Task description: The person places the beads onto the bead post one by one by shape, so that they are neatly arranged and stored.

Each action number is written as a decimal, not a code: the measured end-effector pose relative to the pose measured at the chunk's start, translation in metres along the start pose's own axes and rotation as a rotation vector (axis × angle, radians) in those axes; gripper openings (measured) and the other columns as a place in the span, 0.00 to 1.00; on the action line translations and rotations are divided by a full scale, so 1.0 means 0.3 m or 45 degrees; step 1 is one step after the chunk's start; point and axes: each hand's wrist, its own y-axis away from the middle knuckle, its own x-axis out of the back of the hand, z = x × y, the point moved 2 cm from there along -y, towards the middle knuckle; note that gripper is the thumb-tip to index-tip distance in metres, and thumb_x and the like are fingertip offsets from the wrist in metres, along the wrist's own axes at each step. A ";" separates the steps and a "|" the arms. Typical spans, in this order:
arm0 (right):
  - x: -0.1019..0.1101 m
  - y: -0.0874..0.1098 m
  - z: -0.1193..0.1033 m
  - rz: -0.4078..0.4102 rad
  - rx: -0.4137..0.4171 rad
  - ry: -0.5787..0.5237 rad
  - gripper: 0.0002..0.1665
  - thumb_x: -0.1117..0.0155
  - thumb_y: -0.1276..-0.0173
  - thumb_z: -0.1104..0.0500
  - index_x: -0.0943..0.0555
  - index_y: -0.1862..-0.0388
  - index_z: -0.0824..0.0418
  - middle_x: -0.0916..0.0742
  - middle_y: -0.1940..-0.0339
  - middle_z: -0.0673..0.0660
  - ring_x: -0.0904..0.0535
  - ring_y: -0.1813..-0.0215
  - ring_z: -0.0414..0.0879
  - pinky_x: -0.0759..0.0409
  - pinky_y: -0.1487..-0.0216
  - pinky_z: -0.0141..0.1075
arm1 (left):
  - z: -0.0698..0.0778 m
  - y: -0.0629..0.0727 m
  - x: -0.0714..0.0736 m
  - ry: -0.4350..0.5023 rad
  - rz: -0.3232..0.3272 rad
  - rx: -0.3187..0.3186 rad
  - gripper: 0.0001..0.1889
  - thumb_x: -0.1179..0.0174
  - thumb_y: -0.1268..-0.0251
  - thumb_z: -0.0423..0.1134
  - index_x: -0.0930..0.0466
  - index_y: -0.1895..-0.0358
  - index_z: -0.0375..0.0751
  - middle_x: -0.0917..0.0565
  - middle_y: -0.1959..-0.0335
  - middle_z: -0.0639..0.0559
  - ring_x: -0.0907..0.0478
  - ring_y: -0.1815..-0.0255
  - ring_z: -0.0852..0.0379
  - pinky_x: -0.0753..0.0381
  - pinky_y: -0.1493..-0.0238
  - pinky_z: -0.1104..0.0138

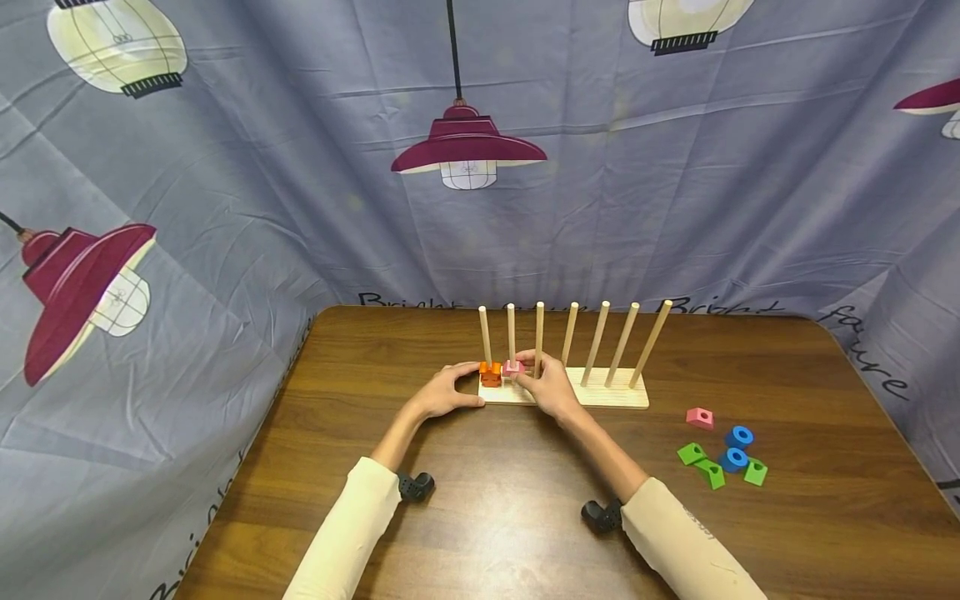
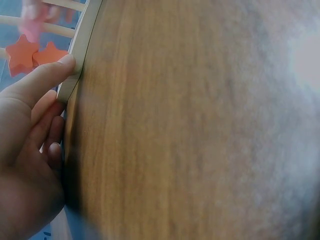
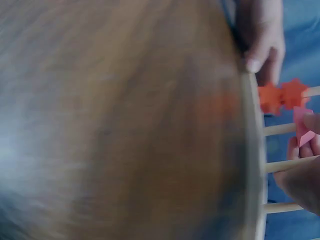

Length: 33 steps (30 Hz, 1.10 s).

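Note:
A pale wooden peg board [image 1: 615, 398] with a row of several upright pegs stands at the table's far side. Two orange star-shaped blocks [image 1: 491, 375] are stacked on its leftmost peg. My left hand [image 1: 442, 393] grips the board's left end, with the thumb [image 2: 62, 65] on the front edge. Between thumb and fingers, my right hand [image 1: 551, 385] pinches a pink block [image 3: 302, 126] on the second peg from the left, above the base. The right fingers partly hide this block and the third peg.
To the right on the brown table [image 1: 510, 517] lie another pink block [image 1: 701, 417], two blue ring blocks [image 1: 739, 437] and several green blocks [image 1: 755, 472]. A grey curtain [image 1: 600, 208] with printed lamps hangs behind the table.

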 end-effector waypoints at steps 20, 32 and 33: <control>-0.015 0.000 0.023 -0.008 -0.089 0.137 0.17 0.31 0.40 0.72 0.17 0.50 0.70 0.13 0.53 0.65 0.20 0.48 0.57 0.25 0.48 0.46 | -0.009 -0.003 0.001 0.025 0.015 -0.007 0.38 0.27 0.44 0.41 0.29 0.29 0.38 0.30 0.29 0.41 0.39 0.28 0.42 0.40 0.29 0.50; 0.004 0.020 0.014 -0.015 -0.096 0.033 0.21 0.36 0.39 0.73 0.20 0.44 0.72 0.16 0.46 0.69 0.22 0.40 0.62 0.26 0.39 0.51 | -0.010 -0.003 -0.002 0.025 0.011 0.007 0.38 0.26 0.44 0.41 0.30 0.28 0.38 0.31 0.28 0.42 0.39 0.28 0.42 0.41 0.29 0.50; 0.012 0.028 0.012 -0.023 -0.098 0.011 0.22 0.36 0.37 0.72 0.21 0.43 0.72 0.17 0.44 0.70 0.23 0.39 0.62 0.27 0.38 0.51 | -0.010 -0.003 -0.001 0.025 0.012 0.007 0.39 0.26 0.45 0.41 0.30 0.28 0.38 0.30 0.28 0.42 0.39 0.28 0.42 0.41 0.29 0.50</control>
